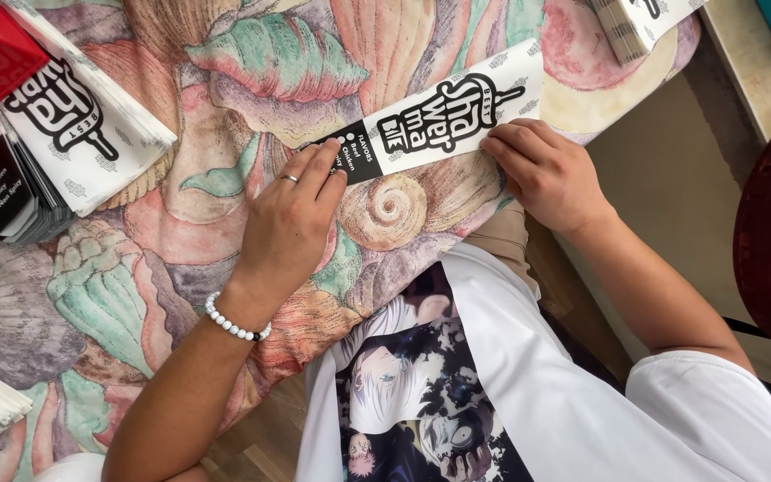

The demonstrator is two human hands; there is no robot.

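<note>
Both hands, left (292, 219) and right (546, 174), press flat a paper sleeve (443, 125).

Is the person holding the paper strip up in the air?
No, both hands press the paper strip flat on the tablecloth.

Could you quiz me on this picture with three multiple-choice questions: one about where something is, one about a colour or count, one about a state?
1. Where is the stack of printed sleeves?
A. left edge of the table
B. on the floor
C. on the chair

2. What colour are the bracelet beads?
A. red
B. white
C. green

3. How does the paper strip lie?
A. rolled up
B. held in the air
C. flat, pressed down by both hands

Answers:
A, the stack sits at the left on the tablecloth.
B, the bracelet on the left hand is white.
C, the strip lies flat under the left hand and the right hand.
</note>
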